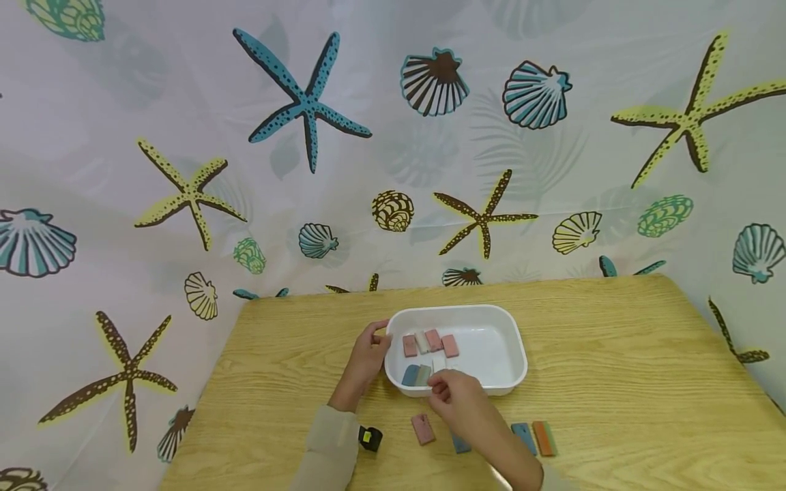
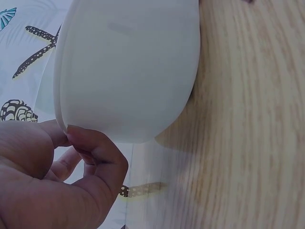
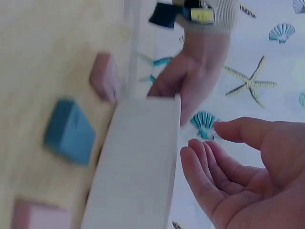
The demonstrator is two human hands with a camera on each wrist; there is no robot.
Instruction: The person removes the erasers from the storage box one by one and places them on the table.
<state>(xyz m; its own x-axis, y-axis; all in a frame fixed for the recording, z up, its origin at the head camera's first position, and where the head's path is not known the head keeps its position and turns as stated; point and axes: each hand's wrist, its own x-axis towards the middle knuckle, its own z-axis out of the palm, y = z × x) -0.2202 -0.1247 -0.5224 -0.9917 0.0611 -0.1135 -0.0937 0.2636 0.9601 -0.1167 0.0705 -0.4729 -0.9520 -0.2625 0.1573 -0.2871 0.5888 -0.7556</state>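
My left hand (image 1: pixel 370 351) pinches the rim of a white plastic tub (image 1: pixel 518 341) at its left end. The left wrist view has the thumb and finger of that hand (image 2: pixel 81 167) at the lip of the tub (image 2: pixel 128 71). My right hand (image 1: pixel 457 402) hovers at the tub's near edge, and in the right wrist view its thumb and fingers (image 3: pixel 200 181) are parted with nothing between them. Inside the tub lie pink erasers (image 1: pixel 451 346), pale ones, a blue eraser (image 1: pixel 411 374) and a grey-green eraser (image 1: pixel 423 375) by the near wall.
On the wooden table (image 1: pixel 614 354) before the tub lie a pink eraser (image 1: pixel 422 429), a blue eraser (image 1: pixel 460 443) partly behind my right hand, another blue eraser (image 1: pixel 524 438) and an orange-and-green eraser (image 1: pixel 544 438). A patterned curtain (image 1: pixel 368 259) hangs around the table.
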